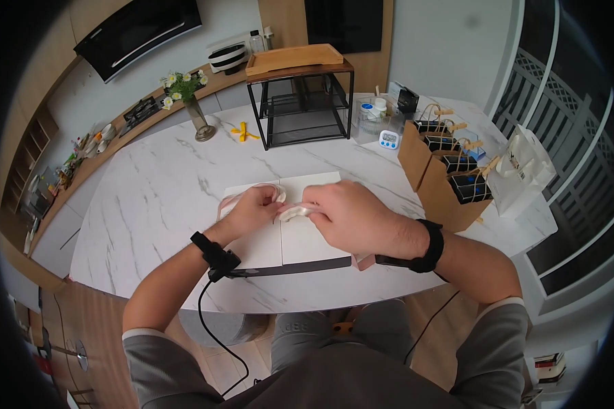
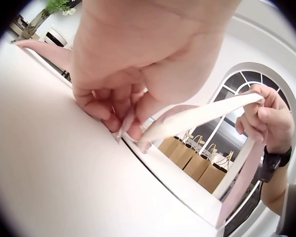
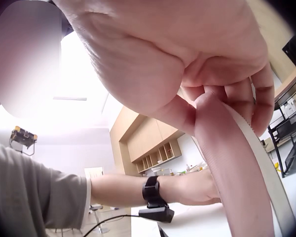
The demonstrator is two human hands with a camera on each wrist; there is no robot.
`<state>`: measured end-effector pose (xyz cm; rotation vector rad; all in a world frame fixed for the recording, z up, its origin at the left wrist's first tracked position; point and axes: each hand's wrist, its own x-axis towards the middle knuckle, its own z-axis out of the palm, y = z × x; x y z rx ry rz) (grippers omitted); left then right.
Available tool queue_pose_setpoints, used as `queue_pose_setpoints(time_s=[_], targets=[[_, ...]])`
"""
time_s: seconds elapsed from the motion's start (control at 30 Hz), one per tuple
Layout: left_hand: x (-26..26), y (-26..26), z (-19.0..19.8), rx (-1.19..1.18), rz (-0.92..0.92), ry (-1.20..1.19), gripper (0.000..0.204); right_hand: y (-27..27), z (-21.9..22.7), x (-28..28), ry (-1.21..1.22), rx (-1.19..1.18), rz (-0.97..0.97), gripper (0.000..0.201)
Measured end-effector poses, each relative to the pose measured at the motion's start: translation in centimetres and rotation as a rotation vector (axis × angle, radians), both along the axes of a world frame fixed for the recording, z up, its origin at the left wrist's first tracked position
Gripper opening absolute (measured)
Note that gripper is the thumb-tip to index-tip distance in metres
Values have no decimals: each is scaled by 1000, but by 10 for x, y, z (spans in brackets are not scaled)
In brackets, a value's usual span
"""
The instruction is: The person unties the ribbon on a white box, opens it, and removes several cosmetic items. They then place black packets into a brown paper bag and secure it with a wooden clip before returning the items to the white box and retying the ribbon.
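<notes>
A white box (image 1: 314, 244) with a dark lower side and a seam down its middle lies on the marble table (image 1: 150, 198). Over that seam my left hand (image 1: 254, 210) pinches a pink ribbon, its fingertips close on the lid in the left wrist view. My right hand (image 1: 353, 213), raised to the right, grips a white ribbon (image 2: 200, 118) together with a pink ribbon (image 3: 234, 168). Between the hands the white ribbon stretches in a band, and pink and white lengths hang below the right hand to the box's edge. More pink ribbon (image 2: 47, 53) runs off past the left hand.
Behind the box stands a black mesh rack (image 1: 303, 112) topped by a wooden tray (image 1: 295, 60). Brown paper bags (image 1: 440, 187) and a white bag (image 1: 525, 170) line the right. A flower vase (image 1: 199, 119), yellow object (image 1: 244, 132) and small timer (image 1: 389, 140) stand farther back.
</notes>
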<state>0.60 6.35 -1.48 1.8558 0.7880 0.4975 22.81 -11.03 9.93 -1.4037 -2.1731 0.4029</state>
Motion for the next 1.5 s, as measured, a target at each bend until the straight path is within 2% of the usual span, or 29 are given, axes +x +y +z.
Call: queue_pose_setpoints(time_s=[0.03,0.1,0.13,0.2,0.23,0.27,0.3,0.33,0.37,0.4,0.43,0.47,0.5,0.53,0.6,0.73,0.8,0.83,0.9,0.97,1.03,1.07,1.23,1.27,1.33,1.4,1.47,1.5], targets=[[-2,0,4,0,0,0,6,5,1,0,67,-2,-11,13],[-8,0,13,175,-218,127,15,15,8,-3,89,-27,-4,14],[-8,-10,28,174,-215,128,15,18,10,-6,111,-53,2,15],[-5,-33,59,201,-293,386,31,29,2,-15,182,-55,69,15],[-7,-31,53,199,-289,387,31,34,-1,-20,250,-57,135,16],[-10,-27,39,179,-319,236,38,37,2,-26,250,-59,142,16],[-13,-23,25,159,-348,85,45,39,6,-32,218,-144,252,16],[-19,-16,11,156,-341,85,45,41,8,-39,186,-230,361,17],[-25,-11,1,-43,-330,-90,44,46,-2,-45,420,-276,449,16],[-31,-6,-8,-241,-316,-266,44,54,-6,-47,420,-280,453,16],[-22,-1,-3,-5,-266,-26,41,65,-5,-47,328,-218,323,15],[-19,1,1,-6,-265,-27,41,75,-7,-45,233,-155,193,15],[-18,3,5,-39,-321,9,41,86,-19,-40,-64,96,181,21],[-18,3,9,-70,-378,45,43,95,-34,-37,-67,99,182,21],[-18,-6,14,-67,-349,6,40,107,-59,-33,58,-144,277,36],[-22,-6,4,-116,-295,-88,42,107,-65,-25,-75,-232,371,49],[-25,-1,0,-156,-272,-114,41,103,-64,-21,-217,-192,297,44],[-26,2,-1,-99,-283,-142,38,98,-62,-19,-216,-196,293,44],[-34,7,-3,-44,-297,-170,36,89,-57,-16,-425,-160,161,37],[-46,-1,15,-12,-262,-247,17,82,-61,-6,-465,-105,124,32],[-74,5,19,44,-259,-206,16,78,-68,10,-532,42,49,15],[-89,6,25,103,-257,-164,16,77,-68,20,-529,39,51,15],[-181,1,50,44,94,-45,21,68,-60,76,-646,70,-322,11],[-202,4,51,7,193,-20,22,68,-65,89,-642,70,-323,11],[-250,18,44,-42,252,-36,23,74,-85,116,-745,-18,-488,17],[-288,28,30,-90,314,-53,24,78,-109,138,-771,-77,-487,18],[-309,31,20,-219,807,193,29,77,-107,137,-798,-132,-486,19],[-319,30,20,-258,784,323,45,73,-97,134,-834,-265,-420,21]])
